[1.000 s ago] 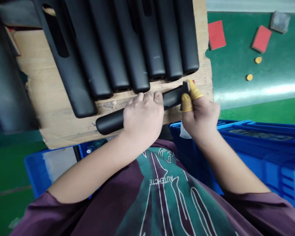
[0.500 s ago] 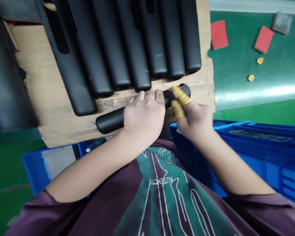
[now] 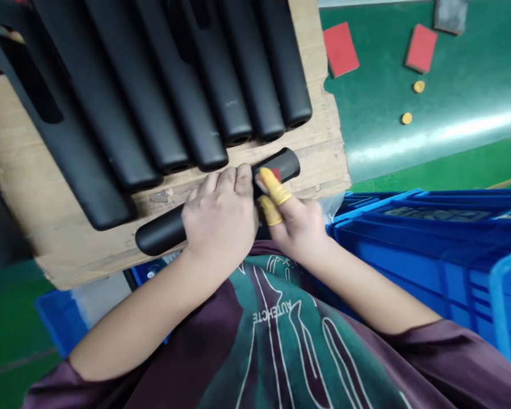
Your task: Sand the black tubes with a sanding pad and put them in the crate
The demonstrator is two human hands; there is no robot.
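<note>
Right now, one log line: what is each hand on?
left hand: grips matte black cylinder | right hand: yellow finger cots on its far end | nearby: row of black cylinders on brown cardboard

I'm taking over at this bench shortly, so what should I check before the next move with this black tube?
1. Left hand wrapped around the middle of the black tube: ok.
2. Yellow finger cots on two fingers of the right hand: ok.
3. Black tube lying apart from the row of black tubes: ok, a narrow gap shows.
4. Black tube resting over the cardboard sheet: ok.
5. Red mark by the finger cots: cannot tell whether it sits on the tube.
6. Inside of the blue plastic crate: cannot tell, the view doesn't show it.
</note>
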